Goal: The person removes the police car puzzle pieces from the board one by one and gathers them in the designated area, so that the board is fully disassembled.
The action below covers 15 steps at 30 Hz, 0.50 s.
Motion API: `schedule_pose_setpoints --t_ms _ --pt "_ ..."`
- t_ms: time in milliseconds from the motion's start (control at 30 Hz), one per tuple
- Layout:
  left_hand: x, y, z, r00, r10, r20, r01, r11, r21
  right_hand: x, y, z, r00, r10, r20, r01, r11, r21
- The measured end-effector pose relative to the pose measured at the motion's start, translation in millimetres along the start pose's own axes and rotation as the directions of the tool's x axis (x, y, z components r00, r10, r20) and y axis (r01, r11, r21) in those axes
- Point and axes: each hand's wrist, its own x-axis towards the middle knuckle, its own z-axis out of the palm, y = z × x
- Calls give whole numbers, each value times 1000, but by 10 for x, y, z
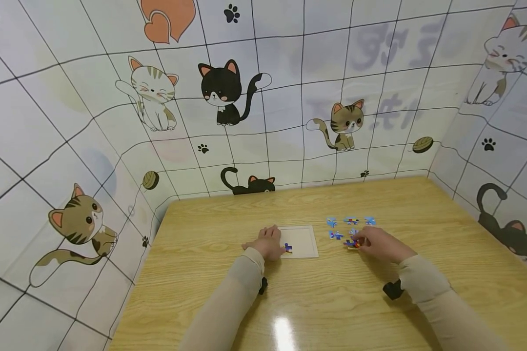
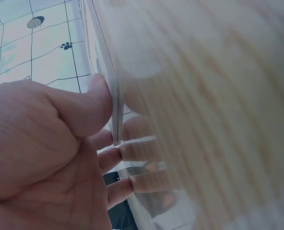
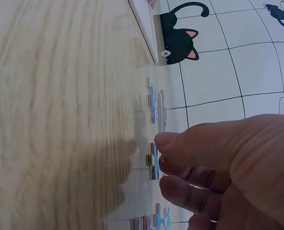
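A white puzzle tray lies flat on the wooden table. My left hand rests at its left edge. In the left wrist view the thumb presses against the tray's edge, and the fingers lie straight on the table. One blue puzzle piece sits in the tray beside that hand. My right hand is to the right of the tray, and its thumb and fingertips pinch a multicoloured puzzle piece that lies on the table.
Several loose blue pieces lie on the table just beyond my right hand, and some show on edge in the right wrist view. Walls with a cat pattern close off the table at the back, left and right.
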Motion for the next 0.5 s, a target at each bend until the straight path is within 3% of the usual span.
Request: schedule_pose_setpoints --t_ms 200,500 --pt "15 1 18 1000 2 -4 -1 1000 9 -53 35 15 999 28 41 -29 999 26" --pt "-8 -5 4 1000 10 3 -10 1000 23 -125 78 -3 999 17 28 -15 998 -54"
